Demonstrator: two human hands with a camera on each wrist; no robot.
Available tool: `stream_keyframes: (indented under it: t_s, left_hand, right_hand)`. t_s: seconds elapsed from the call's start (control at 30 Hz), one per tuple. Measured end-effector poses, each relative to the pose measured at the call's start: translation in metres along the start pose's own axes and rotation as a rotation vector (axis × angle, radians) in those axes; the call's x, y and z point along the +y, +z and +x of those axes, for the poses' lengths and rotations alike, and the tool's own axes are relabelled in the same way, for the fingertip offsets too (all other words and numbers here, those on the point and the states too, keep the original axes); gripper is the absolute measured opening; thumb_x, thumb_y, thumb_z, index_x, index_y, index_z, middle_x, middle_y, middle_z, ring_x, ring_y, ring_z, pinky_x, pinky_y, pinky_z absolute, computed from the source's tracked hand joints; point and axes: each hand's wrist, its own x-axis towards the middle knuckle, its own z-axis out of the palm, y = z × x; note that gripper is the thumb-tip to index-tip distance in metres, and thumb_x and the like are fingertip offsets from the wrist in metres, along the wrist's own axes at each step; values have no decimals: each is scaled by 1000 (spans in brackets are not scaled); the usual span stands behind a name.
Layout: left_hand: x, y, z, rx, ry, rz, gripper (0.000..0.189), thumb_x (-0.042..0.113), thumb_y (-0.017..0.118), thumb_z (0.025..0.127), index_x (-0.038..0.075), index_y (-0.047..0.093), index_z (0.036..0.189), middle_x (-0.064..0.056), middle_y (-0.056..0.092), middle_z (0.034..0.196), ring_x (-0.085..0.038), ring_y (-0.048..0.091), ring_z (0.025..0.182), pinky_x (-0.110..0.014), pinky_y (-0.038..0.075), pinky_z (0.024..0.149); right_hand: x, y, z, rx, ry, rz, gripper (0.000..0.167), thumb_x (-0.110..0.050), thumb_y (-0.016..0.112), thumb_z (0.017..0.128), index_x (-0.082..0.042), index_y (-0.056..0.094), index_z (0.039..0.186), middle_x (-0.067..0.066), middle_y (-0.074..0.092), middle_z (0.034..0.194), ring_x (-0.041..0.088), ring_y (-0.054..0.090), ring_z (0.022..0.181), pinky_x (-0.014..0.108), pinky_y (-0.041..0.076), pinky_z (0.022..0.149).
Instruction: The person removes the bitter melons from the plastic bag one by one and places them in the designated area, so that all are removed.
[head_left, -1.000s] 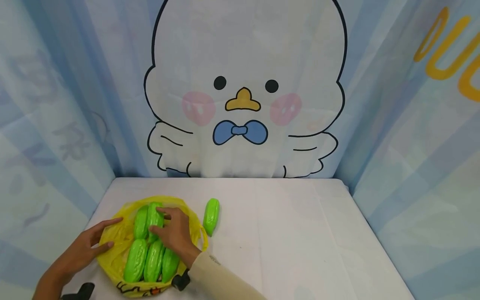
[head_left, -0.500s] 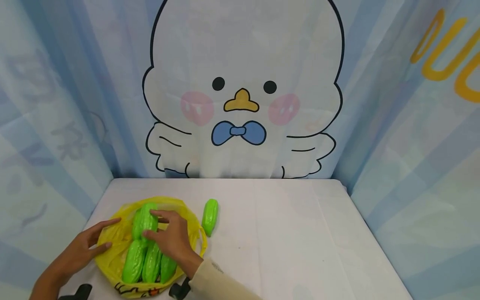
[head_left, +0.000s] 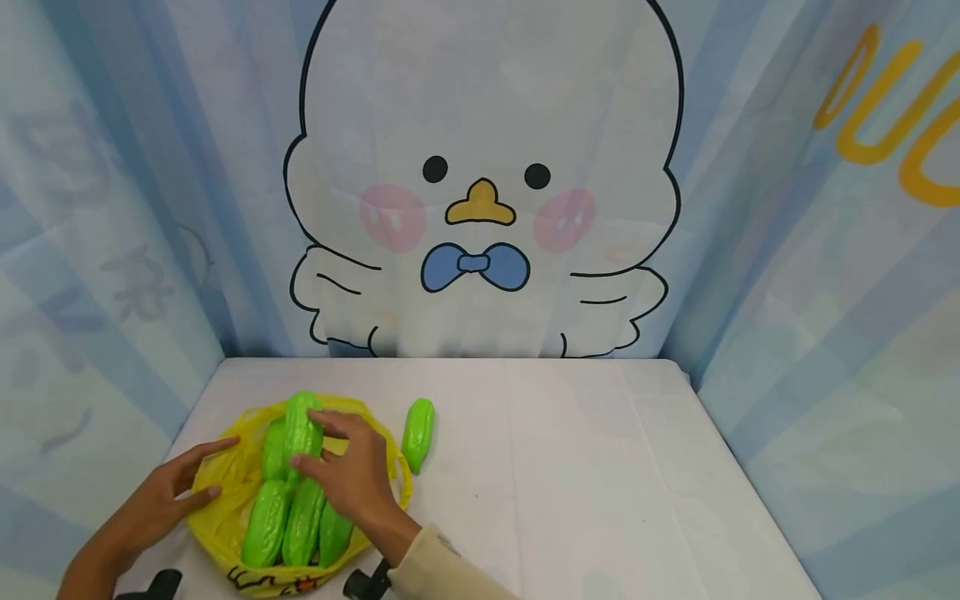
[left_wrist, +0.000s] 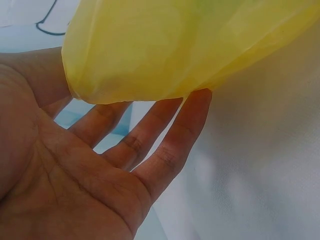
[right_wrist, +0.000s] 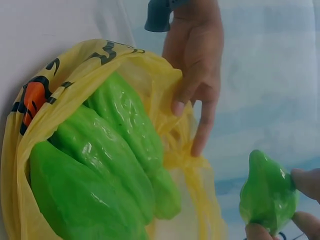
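A yellow plastic bag [head_left: 213, 533] stands with its mouth spread at the table's left, holding several bright green, bumpy toy bitter melons [head_left: 266, 525]. My right hand [head_left: 356, 471] pinches one bitter melon [right_wrist: 267, 195] between thumb and fingers, raised over the bag's far part. My left hand [head_left: 161, 500] touches the bag's left side with thumb and fingers spread; in the left wrist view its fingertips [left_wrist: 200, 100] press lightly against the yellow film. Another bitter melon [head_left: 417, 435] lies on the table just right of the bag. The right hand hides part of the bag's inside.
A white cloth covers the table [head_left: 570, 475]. Pale blue curtains [head_left: 840, 400] close in the sides, and a backdrop with a cartoon chick [head_left: 480, 100] hangs behind the far edge. Dark wrist camera mounts [head_left: 367, 583] show below the hands.
My right hand has taken its bitter melon from among the others and raised it toward the bag's far rim. The left hand stays at the bag's side. The head view has shifted slightly.
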Motion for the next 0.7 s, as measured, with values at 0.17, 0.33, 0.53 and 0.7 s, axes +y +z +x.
stream_keyframes:
  t_s: [0.17,0.33,0.53,0.7]
  left_hand:
    - [-1,0,0,10,13,0,63,31,55,113,0,35,163,-35,35,165,-7,58,133,-74,50,100]
    - [-3,0,1,4,15,-4,62,30,55,113,1,34,164,-37,33,166,-24,58,136,-72,51,98]
    - [-8,0,-1,19,59,-50,59,26,57,112,2,37,162,27,43,153,32,32,112,-75,50,100]
    - [-10,1,-2,25,97,-69,57,23,57,112,1,38,162,54,28,129,34,30,112,-74,52,97]
  right_hand:
    - [-1,-10,-2,16,-55,-5,55,-14,87,90,-32,69,139,-13,63,140,4,63,124,19,59,96]
    - [-1,-21,-2,48,-73,-6,56,-14,87,90,-29,69,141,-8,62,144,6,63,125,23,59,99]
    - [2,-33,-3,92,-60,3,55,-11,87,89,-27,70,139,-7,62,145,9,64,126,27,60,100]
    - [6,-47,-4,119,-54,-7,56,-11,86,90,-28,69,140,-6,61,147,14,63,128,29,61,101]
